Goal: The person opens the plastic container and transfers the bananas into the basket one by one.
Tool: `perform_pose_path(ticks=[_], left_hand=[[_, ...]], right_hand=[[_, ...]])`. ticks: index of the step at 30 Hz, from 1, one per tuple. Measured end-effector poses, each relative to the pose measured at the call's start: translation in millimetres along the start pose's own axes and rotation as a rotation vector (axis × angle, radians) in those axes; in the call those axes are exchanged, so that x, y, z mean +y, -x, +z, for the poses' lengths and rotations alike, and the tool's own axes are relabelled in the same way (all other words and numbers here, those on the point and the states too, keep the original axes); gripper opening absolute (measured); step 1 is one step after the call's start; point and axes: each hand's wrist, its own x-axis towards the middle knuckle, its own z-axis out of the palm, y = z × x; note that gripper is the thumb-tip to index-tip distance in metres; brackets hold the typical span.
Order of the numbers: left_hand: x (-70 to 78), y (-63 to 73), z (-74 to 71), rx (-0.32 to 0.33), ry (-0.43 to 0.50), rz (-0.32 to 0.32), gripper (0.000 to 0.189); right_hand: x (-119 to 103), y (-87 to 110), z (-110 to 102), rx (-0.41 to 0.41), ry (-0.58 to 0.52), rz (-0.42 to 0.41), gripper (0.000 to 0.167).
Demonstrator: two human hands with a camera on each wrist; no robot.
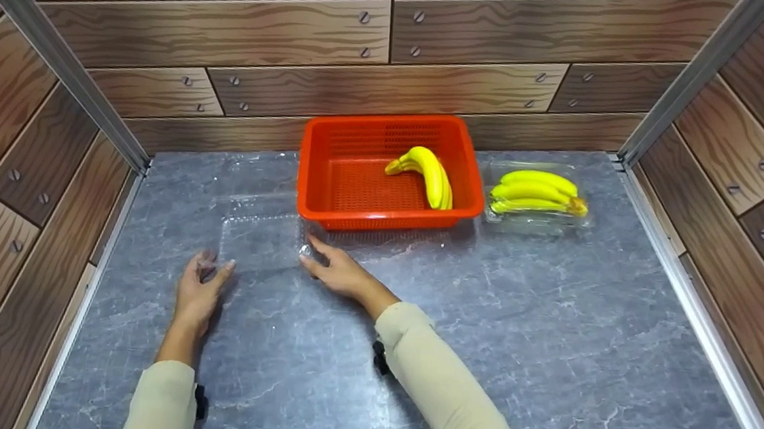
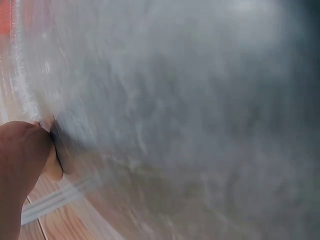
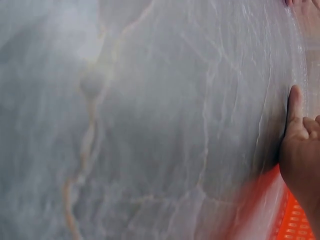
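A see-through plastic container (image 1: pixel 261 239) lies between my two hands, left of the red basket. At its left near corner, my left hand (image 1: pixel 197 295) pinches the edge; the left wrist view shows the thumb (image 2: pixel 22 150) in front and a finger behind. On the opposite side my right hand (image 1: pixel 344 274) holds the rim with thumb and fingers, close to the basket's front left corner. In the right wrist view the right thumb (image 3: pixel 295 102) lies along the clear edge. More clear plastic outlines stretch behind the container; whether they are its lid or another container, I cannot tell.
A red plastic basket (image 1: pixel 388 220) stands by the back wall with a bunch of bananas (image 1: pixel 434 178) inside. To its right, another bunch of bananas (image 1: pixel 534 189) lies in a clear container (image 1: pixel 538 221). Wood-patterned walls enclose the grey marbled tabletop (image 1: pixel 516 334).
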Motion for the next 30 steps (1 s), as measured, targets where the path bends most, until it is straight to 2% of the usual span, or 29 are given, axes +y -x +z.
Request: perform_pose_path(ticks=[6,19,23,30], left_hand=[[0.5,-2.5,3.4,0.054,-0.024,-0.004,0.089],[1.8,-3.3,7.1,0.089,-0.055,-0.045,0.093],[2.6,-2.0,8.9,0.089,-0.062,-0.046,0.092],[3.8,-0.8,10.4,0.087,-0.085,-0.051,0.088]], right_hand=[[-2,0.1,5,0.045,-0.004,0.022,0.066],[-6,-2.0,11,0.088,0.022,0.034,0.065],[-8,-1.8,10,0.113,-0.008,0.065,0.064],[-4,-3.6,12,0.141,-0.087,0.061,0.06]])
